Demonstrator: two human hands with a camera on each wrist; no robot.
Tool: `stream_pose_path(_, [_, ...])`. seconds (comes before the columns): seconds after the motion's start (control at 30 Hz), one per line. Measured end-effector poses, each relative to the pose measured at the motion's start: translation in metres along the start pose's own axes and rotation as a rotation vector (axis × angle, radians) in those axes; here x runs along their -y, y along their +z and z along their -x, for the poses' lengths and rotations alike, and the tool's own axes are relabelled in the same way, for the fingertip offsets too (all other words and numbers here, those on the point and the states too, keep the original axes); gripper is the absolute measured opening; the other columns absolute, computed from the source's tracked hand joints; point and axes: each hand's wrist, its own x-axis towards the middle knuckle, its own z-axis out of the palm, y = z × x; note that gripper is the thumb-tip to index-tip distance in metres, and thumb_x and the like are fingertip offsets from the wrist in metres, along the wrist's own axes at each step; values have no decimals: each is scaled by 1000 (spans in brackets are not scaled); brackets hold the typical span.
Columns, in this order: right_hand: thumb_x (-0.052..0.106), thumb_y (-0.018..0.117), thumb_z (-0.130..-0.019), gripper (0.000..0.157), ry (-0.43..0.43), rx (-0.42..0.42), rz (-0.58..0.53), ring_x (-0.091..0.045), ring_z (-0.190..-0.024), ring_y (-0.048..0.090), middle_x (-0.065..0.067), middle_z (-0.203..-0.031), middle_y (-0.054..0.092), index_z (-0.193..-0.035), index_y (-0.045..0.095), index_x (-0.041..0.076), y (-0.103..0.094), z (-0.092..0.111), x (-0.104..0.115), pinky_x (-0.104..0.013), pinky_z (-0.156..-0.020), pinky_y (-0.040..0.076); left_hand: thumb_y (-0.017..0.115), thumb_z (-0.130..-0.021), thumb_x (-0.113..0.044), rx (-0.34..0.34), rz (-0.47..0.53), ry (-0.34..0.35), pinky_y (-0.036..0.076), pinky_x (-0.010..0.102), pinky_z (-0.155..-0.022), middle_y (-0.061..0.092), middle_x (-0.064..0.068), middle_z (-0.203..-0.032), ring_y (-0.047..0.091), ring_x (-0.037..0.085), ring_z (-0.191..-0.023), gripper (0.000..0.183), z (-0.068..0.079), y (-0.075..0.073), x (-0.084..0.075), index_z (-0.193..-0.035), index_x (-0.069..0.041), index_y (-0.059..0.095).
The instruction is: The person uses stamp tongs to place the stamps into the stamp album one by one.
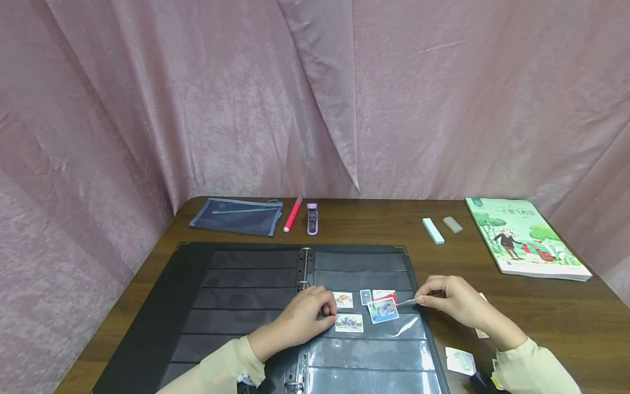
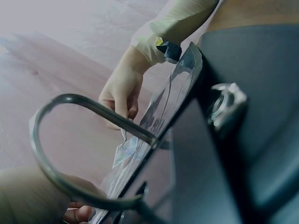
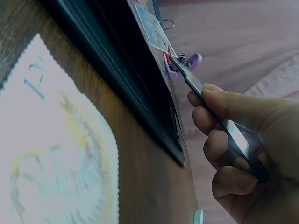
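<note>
My right hand [image 1: 455,298] pinches a pair of metal tweezers [image 3: 219,121], seen closely in the right wrist view. Their tips meet the edge of a blue picture stamp [image 1: 383,311], tilted over the right page of a black stamp album [image 1: 364,353]. My left hand [image 1: 307,314] rests on that page near the ring spine, fingers loosely curled. Beside it lie a stamp with a building-like picture [image 1: 349,323] and a stamp with an orange picture [image 1: 343,300]. A small blue-grey stamp [image 1: 366,297] and a red-and-white stamp [image 1: 384,294] are behind the blue one.
Loose stamps, one of them pale [image 1: 460,361], lie right of the album. Along the back are a mesh pouch [image 1: 236,216], a red pen [image 1: 292,215], a purple-and-black item [image 1: 312,219], a white-and-blue block [image 1: 433,231], a grey block [image 1: 452,224] and a green-covered book [image 1: 526,238].
</note>
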Motion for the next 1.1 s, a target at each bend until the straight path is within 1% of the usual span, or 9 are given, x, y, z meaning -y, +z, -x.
stream_pose_path(0.2, [26,64,-80,5,10,21,15,6,-71,50,17,-74,60,-77,68,24,0,1,-2,-20,-65,44,69,-76,-22,3,2,-3,35,17,-67,46,-12,-70,41,0,-70,15,0,0,0,-73,-23,54])
stream_pose_path(0.4, [25,63,-82,7,-11,66,-23,6,-70,50,16,-75,60,-77,67,22,-2,3,-1,-19,-63,43,69,-75,-22,11,5,-10,35,17,-68,46,-12,-70,41,0,-70,15,0,-1,-1,-73,-23,54])
stream_pose_path(0.6, [28,62,-82,10,44,146,-73,3,-58,47,11,-77,61,-79,67,21,-5,3,-2,-20,-51,42,68,-76,-21,16,5,-14,36,18,-68,47,-12,-70,41,1,-71,14,0,-1,-1,-73,-22,54])
stream_pose_path(0.73, [31,61,-83,13,76,183,-80,2,-57,48,9,-81,63,-82,67,20,-9,2,-3,-21,-49,44,69,-75,-22,15,-1,-16,36,18,-68,47,-11,-70,41,1,-71,14,0,-1,-1,-73,-22,54])
stream_pose_path(0.9, [30,60,-84,14,78,181,-86,2,-56,48,5,-83,64,-84,68,18,-13,0,-4,-21,-48,44,69,-75,-22,18,3,-17,35,17,-68,48,-10,-70,41,1,-70,15,0,-2,-2,-73,-23,54])
stream_pose_path(1.1, [31,60,-84,15,82,174,-75,0,-57,48,6,-83,64,-85,68,18,-12,-3,-2,-21,-49,43,69,-75,-22,15,1,-10,36,17,-68,47,-11,-70,41,0,-70,15,-1,-1,-1,-72,-23,54])
